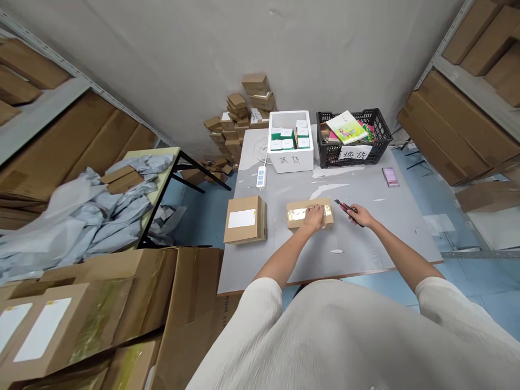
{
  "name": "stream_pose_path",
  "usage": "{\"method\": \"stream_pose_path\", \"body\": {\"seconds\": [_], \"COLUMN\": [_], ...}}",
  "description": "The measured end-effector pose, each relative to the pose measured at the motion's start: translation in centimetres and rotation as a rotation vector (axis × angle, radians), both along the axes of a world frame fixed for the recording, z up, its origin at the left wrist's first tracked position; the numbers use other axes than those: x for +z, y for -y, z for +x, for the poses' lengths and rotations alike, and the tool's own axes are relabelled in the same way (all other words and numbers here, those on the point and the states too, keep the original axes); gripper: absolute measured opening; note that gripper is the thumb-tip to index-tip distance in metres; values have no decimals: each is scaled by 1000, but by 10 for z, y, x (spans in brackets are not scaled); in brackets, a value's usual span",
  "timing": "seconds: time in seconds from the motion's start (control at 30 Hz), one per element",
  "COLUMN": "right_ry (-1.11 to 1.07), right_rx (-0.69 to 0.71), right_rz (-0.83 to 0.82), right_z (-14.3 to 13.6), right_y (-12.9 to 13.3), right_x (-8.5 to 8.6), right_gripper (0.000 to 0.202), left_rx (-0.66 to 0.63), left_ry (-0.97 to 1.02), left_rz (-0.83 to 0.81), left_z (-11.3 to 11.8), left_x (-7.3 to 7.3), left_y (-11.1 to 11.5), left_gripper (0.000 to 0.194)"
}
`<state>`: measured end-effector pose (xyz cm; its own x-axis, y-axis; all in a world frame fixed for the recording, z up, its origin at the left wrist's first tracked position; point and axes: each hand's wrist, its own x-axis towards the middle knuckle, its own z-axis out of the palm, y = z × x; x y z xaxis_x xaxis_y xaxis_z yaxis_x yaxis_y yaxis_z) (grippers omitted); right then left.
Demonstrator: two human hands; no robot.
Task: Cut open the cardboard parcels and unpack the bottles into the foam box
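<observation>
Head view: a brown taped box (pixel 293 212) lies on the grey table (pixel 325 260) just ahead of me, near 12 o'clock, my left hand (pixel 314 218) bent over its top, though I cannot tell whether the fingers pinch anything. At the box's 3 o'clock, my right hand (pixel 359 215) is closed around a red-and-black utility knife (pixel 345 207); I judge that firm, flat pressure and fingers clear of the blade matter most.

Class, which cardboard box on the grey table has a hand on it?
The shiny-taped box, under the left hand; the other box has a white label.
</observation>
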<state>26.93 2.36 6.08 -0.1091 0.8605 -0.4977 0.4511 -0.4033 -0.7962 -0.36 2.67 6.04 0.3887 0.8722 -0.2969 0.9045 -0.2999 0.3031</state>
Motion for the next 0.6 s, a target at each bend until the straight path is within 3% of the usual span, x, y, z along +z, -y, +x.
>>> {"method": "stream_pose_path", "body": {"seconds": [0.13, 0.3, 0.43, 0.6], "right_ry": [71, 382, 541, 619], "right_rx": [171, 465, 579, 733], "right_rz": [87, 325, 297, 351], "right_z": [10, 15, 11, 2], "right_y": [-6, -19, -25, -36], "right_x": [3, 14, 20, 16], "right_gripper": [30, 33, 36, 37], "left_rx": [-1, -61, -106, -133], "left_ry": [14, 50, 51, 61], "left_rz": [-9, 10, -5, 3], "left_z": [-1, -10, -16, -20], "left_x": [-3, -3, 0, 4], "left_y": [3, 7, 10, 14], "left_gripper": [65, 64, 63, 62]}}
